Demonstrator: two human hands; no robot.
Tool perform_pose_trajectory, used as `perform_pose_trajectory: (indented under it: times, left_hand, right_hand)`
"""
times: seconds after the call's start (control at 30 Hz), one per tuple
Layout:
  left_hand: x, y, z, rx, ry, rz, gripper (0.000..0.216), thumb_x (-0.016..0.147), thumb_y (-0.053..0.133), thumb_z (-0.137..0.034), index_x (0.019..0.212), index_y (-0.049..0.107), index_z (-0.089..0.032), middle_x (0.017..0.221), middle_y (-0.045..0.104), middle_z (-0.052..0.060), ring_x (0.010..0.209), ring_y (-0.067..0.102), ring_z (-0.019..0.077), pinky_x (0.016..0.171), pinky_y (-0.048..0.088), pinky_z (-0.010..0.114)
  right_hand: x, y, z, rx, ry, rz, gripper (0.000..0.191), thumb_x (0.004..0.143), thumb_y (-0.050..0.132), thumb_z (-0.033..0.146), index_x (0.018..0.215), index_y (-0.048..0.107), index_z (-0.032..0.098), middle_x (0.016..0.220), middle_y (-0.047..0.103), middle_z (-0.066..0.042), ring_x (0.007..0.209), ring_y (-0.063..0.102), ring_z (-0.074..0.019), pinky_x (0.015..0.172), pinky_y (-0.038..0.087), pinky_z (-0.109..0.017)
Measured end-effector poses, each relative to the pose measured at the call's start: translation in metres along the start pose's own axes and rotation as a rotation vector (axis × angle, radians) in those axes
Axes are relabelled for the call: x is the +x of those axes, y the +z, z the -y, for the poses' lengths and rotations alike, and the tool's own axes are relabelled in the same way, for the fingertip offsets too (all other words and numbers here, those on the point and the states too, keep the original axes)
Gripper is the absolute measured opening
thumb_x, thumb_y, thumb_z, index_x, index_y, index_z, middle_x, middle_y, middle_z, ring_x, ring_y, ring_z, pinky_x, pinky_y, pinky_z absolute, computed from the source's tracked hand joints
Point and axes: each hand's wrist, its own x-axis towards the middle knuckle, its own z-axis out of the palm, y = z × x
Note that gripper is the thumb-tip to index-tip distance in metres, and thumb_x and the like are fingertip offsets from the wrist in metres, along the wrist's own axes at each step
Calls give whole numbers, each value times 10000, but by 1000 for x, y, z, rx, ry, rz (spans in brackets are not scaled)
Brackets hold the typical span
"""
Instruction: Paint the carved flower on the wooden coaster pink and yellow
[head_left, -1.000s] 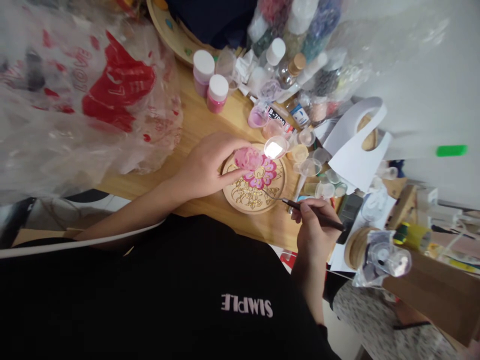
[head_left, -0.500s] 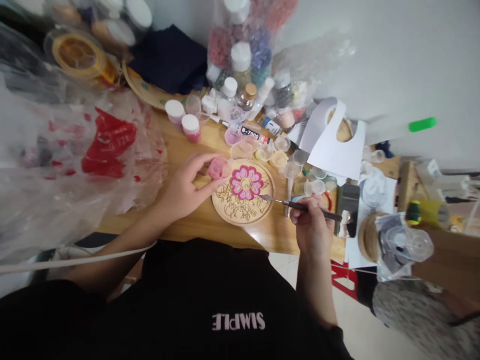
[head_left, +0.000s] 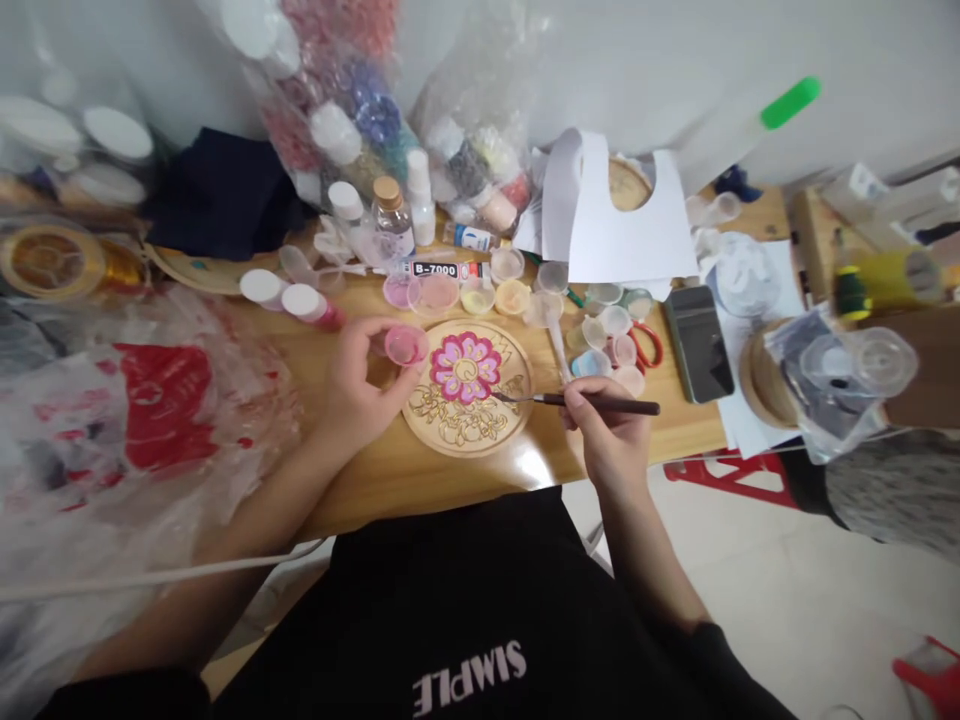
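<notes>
A small clear cup with pink contents (head_left: 406, 345) is pinched between the thumb and fingers of my left hand (head_left: 364, 385), over the left edge of a round wooden disc (head_left: 420, 433). On the disc is a raised gold outline design with a pink and magenta flower (head_left: 466, 367); the leafy lines below it are bare wood-coloured. My right hand (head_left: 611, 425) is closed round the dark handle of a small palette knife (head_left: 555, 399). Its metal tip is at the flower's lower right petals; whether it touches cannot be told.
Behind the disc lie a B-7000 glue tube (head_left: 442, 270) and several small cups (head_left: 513, 296). To the right are red-handled scissors (head_left: 649, 345) and a phone (head_left: 699, 343). A crumpled plastic bag (head_left: 255, 370) covers the left side. Pink jars (head_left: 304, 302) stand behind my left hand.
The camera view has turned, so the table's things appear shifted and rotated. Both hands keep their holds. The cup's open mouth shows more clearly, and the knife tip stays near the flower's lower right.
</notes>
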Motion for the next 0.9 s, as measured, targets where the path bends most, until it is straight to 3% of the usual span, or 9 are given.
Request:
perform_pose_trajectory:
  times: [0.17, 0.4, 0.57, 0.9]
  left_hand:
    - [2, 5, 7, -1, 34, -26, 319, 806, 742, -246, 1098, 618, -216, 973, 683, 24, 804, 670, 166, 694, 580, 313]
    - [-3, 4, 7, -67, -76, -25, 330, 864, 735, -297, 1147, 583, -224, 1048, 691, 19, 872, 699, 172, 759, 616, 336]
    - [-4, 1, 6, -65, -155, 24, 339, 858, 720, -261, 1156, 560, -233, 1064, 701, 38, 929, 707, 199, 799, 623, 352]
    - [-3, 0, 4, -107, -143, 39, 363, 845, 720, -189, 1167, 561, -238, 1052, 691, 33, 895, 688, 177, 786, 610, 323]
  right_hand:
    - [2, 5, 12, -15, 30, 65, 221, 761, 817, 404, 804, 714, 213, 573, 652, 34, 489, 597, -123, 460, 467, -249]
    - [7, 9, 27, -193, 5, 105, 174, 756, 767, 335, 700, 676, 196, 545, 621, 32, 481, 576, -108, 457, 456, -235]
    - [10, 16, 30, -216, -8, 131, 171, 758, 757, 329, 696, 672, 194, 547, 618, 33, 469, 567, -103, 439, 438, -226]
    - [11, 20, 30, -234, -9, 133, 132, 758, 729, 292, 696, 673, 190, 543, 628, 35, 462, 580, -100, 432, 430, -217]
